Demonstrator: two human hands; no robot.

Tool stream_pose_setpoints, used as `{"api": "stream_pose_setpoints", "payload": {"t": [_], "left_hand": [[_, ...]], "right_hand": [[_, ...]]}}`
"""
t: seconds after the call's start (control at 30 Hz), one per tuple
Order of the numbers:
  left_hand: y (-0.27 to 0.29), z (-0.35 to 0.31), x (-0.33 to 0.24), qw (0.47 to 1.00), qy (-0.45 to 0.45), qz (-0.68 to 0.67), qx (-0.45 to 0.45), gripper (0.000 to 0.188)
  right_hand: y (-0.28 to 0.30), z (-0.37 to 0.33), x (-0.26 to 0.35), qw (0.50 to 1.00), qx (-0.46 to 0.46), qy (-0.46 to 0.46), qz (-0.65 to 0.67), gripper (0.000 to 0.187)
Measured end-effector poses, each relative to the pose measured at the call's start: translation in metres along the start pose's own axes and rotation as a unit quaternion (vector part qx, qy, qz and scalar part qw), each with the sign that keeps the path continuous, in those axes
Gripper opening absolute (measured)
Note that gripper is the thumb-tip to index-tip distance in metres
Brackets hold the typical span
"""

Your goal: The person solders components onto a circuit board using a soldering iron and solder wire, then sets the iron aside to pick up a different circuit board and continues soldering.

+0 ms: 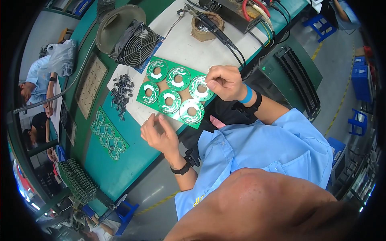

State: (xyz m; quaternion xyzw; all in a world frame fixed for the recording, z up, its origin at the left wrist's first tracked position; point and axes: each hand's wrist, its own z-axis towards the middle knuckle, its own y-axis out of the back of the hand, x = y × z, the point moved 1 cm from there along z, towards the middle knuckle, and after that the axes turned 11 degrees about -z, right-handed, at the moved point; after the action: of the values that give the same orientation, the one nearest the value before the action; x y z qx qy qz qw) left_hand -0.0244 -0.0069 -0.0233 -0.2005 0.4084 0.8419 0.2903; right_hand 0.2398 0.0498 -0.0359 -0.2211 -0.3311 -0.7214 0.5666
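A green circuit board panel [175, 90] with several round sections, each with a hole in the middle, lies on the white part of the bench before me. My right hand [225, 83] is closed in a pinch over the panel's right edge; whatever its fingertips hold is hidden. At the near left edge of the panel is my left hand [160, 134], palm partly up, its fingers bent but apart and nothing visible in them. Left of the panel sits a loose pile of small black capacitors [122, 94] with thin leads.
A second board panel [107, 134] lies on the green mat. Behind are a black fan [139, 43], a soldering iron [213, 28] over a bowl [203, 34], and a dark box with cables [231, 14]. A row of upright boards [78, 180] stands lower left.
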Motion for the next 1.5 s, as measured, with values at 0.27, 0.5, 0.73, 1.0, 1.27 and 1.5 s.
{"api": "stream_pose_setpoints", "payload": {"t": [0.27, 0.5, 0.73, 1.0, 1.27, 1.5], "left_hand": [[0.0, -0.001, 0.001, 1.0, -0.016, 0.009, -0.006, 0.022], [0.0, -0.002, -0.001, 1.0, -0.009, -0.008, -0.001, 0.023], [0.002, 0.0, -0.004, 1.0, -0.017, 0.006, -0.001, 0.022], [0.001, -0.003, -0.002, 1.0, -0.005, 0.007, 0.007, 0.022], [0.021, -0.008, -0.001, 0.995, -0.013, -0.099, -0.028, 0.025], [0.03, 0.033, -0.063, 0.882, 0.098, -0.459, 0.044, 0.028]], "right_hand": [[0.006, 0.021, 0.018, 0.959, -0.025, -0.237, 0.151, 0.017], [-0.002, 0.04, 0.009, 0.684, -0.216, -0.424, 0.553, 0.04], [-0.006, 0.039, -0.012, 0.715, -0.304, -0.369, 0.509, 0.045], [0.013, 0.036, -0.006, 0.797, -0.313, -0.249, 0.453, 0.042], [0.021, 0.015, 0.0, 0.904, -0.235, -0.095, 0.343, 0.043], [0.044, -0.002, 0.021, 0.997, -0.06, -0.04, 0.031, 0.042]]}}
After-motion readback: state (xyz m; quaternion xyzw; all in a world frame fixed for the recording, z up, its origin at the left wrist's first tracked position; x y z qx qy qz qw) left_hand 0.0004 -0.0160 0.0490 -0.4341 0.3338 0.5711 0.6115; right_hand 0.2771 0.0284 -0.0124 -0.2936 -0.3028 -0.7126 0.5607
